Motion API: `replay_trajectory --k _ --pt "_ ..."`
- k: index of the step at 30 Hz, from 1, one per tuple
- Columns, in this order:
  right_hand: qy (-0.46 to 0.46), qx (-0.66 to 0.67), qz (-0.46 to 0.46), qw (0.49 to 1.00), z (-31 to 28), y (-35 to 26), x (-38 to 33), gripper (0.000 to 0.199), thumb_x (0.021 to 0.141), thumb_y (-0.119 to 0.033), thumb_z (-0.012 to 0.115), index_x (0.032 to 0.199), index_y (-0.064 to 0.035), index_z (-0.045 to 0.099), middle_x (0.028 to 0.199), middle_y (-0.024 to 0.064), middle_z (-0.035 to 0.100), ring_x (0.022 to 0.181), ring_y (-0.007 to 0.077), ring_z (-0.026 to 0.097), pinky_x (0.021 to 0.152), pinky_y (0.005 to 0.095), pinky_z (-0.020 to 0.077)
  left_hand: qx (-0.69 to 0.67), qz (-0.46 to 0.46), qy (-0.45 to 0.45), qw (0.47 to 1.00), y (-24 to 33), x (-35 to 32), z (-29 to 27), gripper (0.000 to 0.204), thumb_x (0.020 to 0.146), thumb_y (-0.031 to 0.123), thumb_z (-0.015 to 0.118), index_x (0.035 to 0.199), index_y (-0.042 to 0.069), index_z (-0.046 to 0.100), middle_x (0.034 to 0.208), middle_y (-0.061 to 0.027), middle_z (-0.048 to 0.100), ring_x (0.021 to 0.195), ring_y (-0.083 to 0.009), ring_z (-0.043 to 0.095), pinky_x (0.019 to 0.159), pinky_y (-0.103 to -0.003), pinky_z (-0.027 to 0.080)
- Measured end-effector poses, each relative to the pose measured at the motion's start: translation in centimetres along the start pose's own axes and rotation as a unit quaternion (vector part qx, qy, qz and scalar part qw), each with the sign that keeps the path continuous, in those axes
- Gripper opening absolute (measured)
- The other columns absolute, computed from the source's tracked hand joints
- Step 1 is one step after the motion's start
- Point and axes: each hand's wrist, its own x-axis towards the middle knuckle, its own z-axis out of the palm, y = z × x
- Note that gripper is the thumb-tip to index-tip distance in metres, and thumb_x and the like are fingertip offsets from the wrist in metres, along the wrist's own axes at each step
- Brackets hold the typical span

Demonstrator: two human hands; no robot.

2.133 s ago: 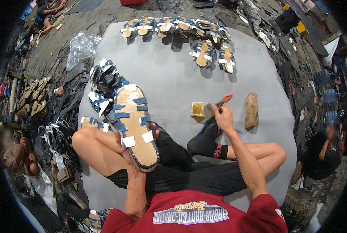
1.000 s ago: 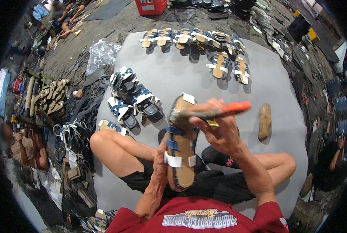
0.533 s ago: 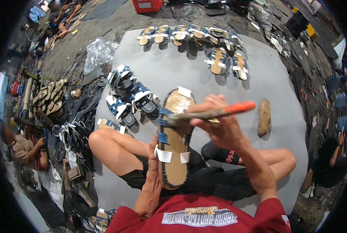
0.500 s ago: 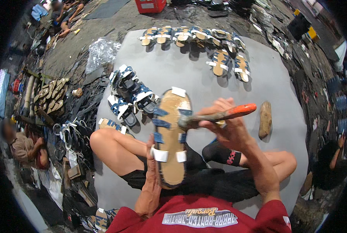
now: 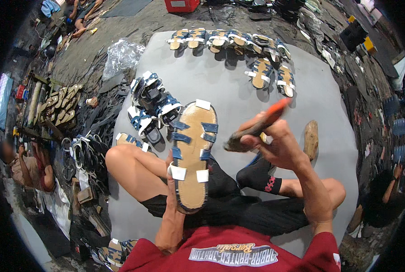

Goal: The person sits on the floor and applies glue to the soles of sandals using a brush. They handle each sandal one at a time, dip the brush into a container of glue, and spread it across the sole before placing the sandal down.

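Observation:
My left hand [image 5: 170,195] grips an unfinished sandal [image 5: 192,174] by its side, its tan bottom face turned up. Blue and white strap ends are folded over that face's edges. In my right hand [image 5: 285,144] is a brush [image 5: 262,123] with a dark, caked lower part and an orange handle end, somewhat blurred. The brush is held to the right of the sandal, apart from it. A small yellowish bit shows by the right fingers; I cannot make out what it is.
A rounded wooden piece [image 5: 310,136] lies right of my right hand. Blue-and-white sandals [image 5: 155,106] are heaped at the left; a row of similar ones [image 5: 218,40] lines the grey mat's [image 5: 202,77] far edge. Another person [image 5: 28,167] sits at the far left.
The brush has come off the sandal's face and moved right. The sandal has shifted slightly left and is still in my left hand.

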Motion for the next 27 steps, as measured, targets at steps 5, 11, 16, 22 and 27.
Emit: replay_trajectory --k 5,11,16,22,27 --pt "0.039 0.016 -0.079 0.996 4.7 -0.4 1.4 0.019 0.094 -0.022 0.079 0.109 -0.0125 0.074 0.098 0.0035 0.07 0.091 0.0251 0.061 0.089 0.0404 0.0404 0.141 0.002 0.055 0.988 -1.0 0.5 2.2 0.07 0.104 0.06 0.054 0.146 0.003 0.053 0.123 -0.018 0.072 0.098 -0.0279 0.076 0.086 -0.041 0.065" --pt "0.01 0.005 0.023 1.0 0.5 -0.1 -0.7 0.018 0.095 -0.016 0.079 0.112 -0.01 0.077 0.102 0.0081 0.077 0.09 0.0258 0.073 0.077 0.0414 0.057 0.123 0.027 0.013 0.992 -0.6 -0.2 1.6 0.07 0.106 0.059 0.05 0.147 0.003 0.051 0.129 -0.0166 0.069 0.108 -0.0259 0.073 0.091 -0.041 0.062" --pt "0.112 -0.015 -0.113 0.987 5.7 -1.4 1.5 0.018 0.094 -0.021 0.079 0.109 -0.0116 0.073 0.102 0.0006 0.073 0.083 0.0228 0.058 0.085 0.0396 0.0374 0.322 0.072 0.059 0.942 -3.1 1.0 3.4 0.065 0.107 0.055 0.051 0.147 0.003 0.051 0.128 -0.0129 0.068 0.106 -0.0226 0.071 0.092 -0.037 0.06" --pt "0.056 0.016 0.051 0.997 3.2 0.9 -3.2 0.019 0.093 -0.014 0.079 0.111 -0.0112 0.074 0.103 0.0048 0.074 0.089 0.0258 0.064 0.091 0.0423 0.0417 0.172 0.039 0.077 0.981 -0.6 0.5 3.1 0.066 0.107 0.059 0.048 0.142 0.003 0.055 0.121 -0.0141 0.071 0.099 -0.0236 0.074 0.087 -0.038 0.062" --pt "0.098 -0.055 -0.079 0.99 5.1 -1.5 -1.3 0.018 0.096 -0.018 0.077 0.112 -0.0112 0.075 0.093 0.005 0.069 0.083 0.0258 0.058 0.086 0.0406 0.0397 0.232 0.06 0.079 0.968 -2.5 1.1 2.2 0.061 0.108 0.056 0.05 0.142 0.007 0.055 0.126 -0.0102 0.07 0.108 -0.0206 0.07 0.097 -0.037 0.057"
